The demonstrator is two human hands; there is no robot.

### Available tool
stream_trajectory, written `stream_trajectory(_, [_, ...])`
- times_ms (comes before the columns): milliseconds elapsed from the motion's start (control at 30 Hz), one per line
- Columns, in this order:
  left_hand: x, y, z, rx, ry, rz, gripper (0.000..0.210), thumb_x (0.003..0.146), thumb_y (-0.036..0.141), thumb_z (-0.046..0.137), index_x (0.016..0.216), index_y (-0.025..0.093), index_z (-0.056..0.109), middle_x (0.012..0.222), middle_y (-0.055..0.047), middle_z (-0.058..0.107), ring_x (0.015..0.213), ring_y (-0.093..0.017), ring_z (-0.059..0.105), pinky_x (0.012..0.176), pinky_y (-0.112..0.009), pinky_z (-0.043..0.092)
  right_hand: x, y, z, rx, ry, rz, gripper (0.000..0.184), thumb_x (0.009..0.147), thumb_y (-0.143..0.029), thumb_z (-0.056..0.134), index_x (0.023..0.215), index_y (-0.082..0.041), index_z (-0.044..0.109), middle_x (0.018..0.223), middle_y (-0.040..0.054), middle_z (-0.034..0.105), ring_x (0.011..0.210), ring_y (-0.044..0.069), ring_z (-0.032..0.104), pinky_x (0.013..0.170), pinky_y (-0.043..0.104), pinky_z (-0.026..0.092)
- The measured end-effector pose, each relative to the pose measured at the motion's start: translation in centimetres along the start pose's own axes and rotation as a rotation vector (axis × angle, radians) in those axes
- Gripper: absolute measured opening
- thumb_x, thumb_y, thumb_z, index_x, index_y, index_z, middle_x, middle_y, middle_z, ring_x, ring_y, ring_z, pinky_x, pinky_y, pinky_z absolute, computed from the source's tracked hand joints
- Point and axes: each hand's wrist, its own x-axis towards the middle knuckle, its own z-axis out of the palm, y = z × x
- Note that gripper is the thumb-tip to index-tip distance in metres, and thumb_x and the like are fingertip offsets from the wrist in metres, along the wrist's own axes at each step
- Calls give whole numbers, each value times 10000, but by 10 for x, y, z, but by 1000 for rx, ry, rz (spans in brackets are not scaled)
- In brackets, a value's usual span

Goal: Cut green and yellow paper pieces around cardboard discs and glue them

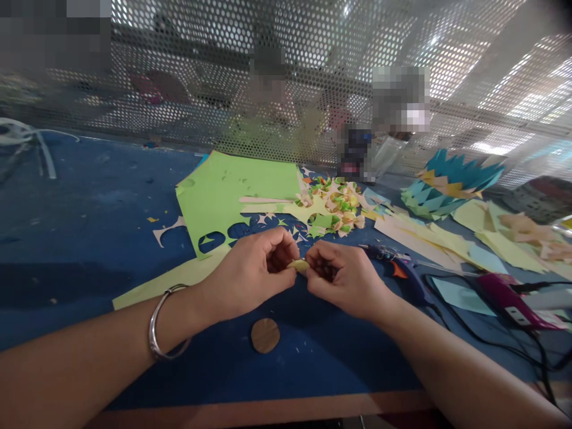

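Note:
My left hand (pixel 257 262), with a silver bangle on its wrist, pinches one end of a small yellow paper piece (pixel 299 264). At the other end, my right hand (pixel 342 274) grips the same piece between thumb and fingers. The paper looks curved or folded; its lower part is partly hidden by the fingertips. Below my hands a round brown disc (pixel 265 335) lies flat on the blue table. Just beyond them is a heap of small folded paper pieces (pixel 342 202) in green, yellow and peach. A blue glue gun (pixel 402 271) with an orange trigger lies beside my right hand.
Green paper sheets (pixel 241 179) with round cut-outs lie behind my left hand. Paper strips (pixel 424 238) spread to the right, near a spiky teal paper bowl (pixel 451 185). A purple power strip (pixel 509 301) with black cables sits at the right. A perforated metal screen (pixel 201 77) stands behind.

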Motion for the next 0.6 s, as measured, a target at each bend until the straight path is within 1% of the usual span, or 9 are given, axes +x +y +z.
stream_trajectory(200, [1, -3, -8, 100, 5, 0, 133, 782, 125, 607, 888, 196, 569, 778, 22, 626, 672, -111, 577, 618, -237, 476, 0, 2, -3, -33, 12, 13, 130, 709, -98, 595, 690, -192, 508, 587, -67, 465, 510, 63, 406, 483, 199, 321])
stream_trajectory(300, [3, -7, -14, 129, 26, 9, 89, 808, 152, 609, 889, 189, 595, 774, 12, 635, 686, -118, 592, 638, -241, 486, 1, 4, -6, -31, 20, 37, 120, 716, -103, 586, 692, -193, 512, 572, -68, 471, 493, 63, 412, 477, 197, 330])
stream_trajectory(367, [3, -7, -15, 122, 40, 11, 84, 847, 201, 603, 928, 186, 618, 826, -6, 663, 729, -129, 615, 669, -252, 501, 1, 6, -7, -26, 1, 50, 116, 710, -101, 582, 696, -194, 514, 576, -67, 476, 495, 64, 416, 478, 198, 333])
stream_trajectory(433, [3, -6, -14, 103, 17, 19, 148, 872, 268, 615, 996, 190, 638, 927, -24, 693, 793, -141, 638, 705, -261, 510, 2, 8, -6, -30, -43, 46, 110, 701, -104, 582, 701, -195, 519, 582, -67, 476, 501, 65, 411, 476, 201, 325])
stream_trajectory(500, [3, -3, -11, 102, -33, 30, 195, 871, 305, 637, 1035, 199, 654, 962, -21, 706, 816, -143, 645, 707, -258, 502, 2, 9, -3, -55, -77, 28, 111, 695, -115, 589, 694, -196, 513, 579, -68, 469, 505, 67, 401, 474, 207, 310])
stream_trajectory(600, [3, -2, -7, 119, -76, 23, 161, 852, 255, 649, 1000, 198, 674, 854, 3, 700, 750, -126, 628, 670, -246, 472, 2, 10, 1, -102, -101, 8, 118, 700, -120, 595, 685, -198, 508, 569, -71, 465, 503, 67, 400, 475, 212, 294])
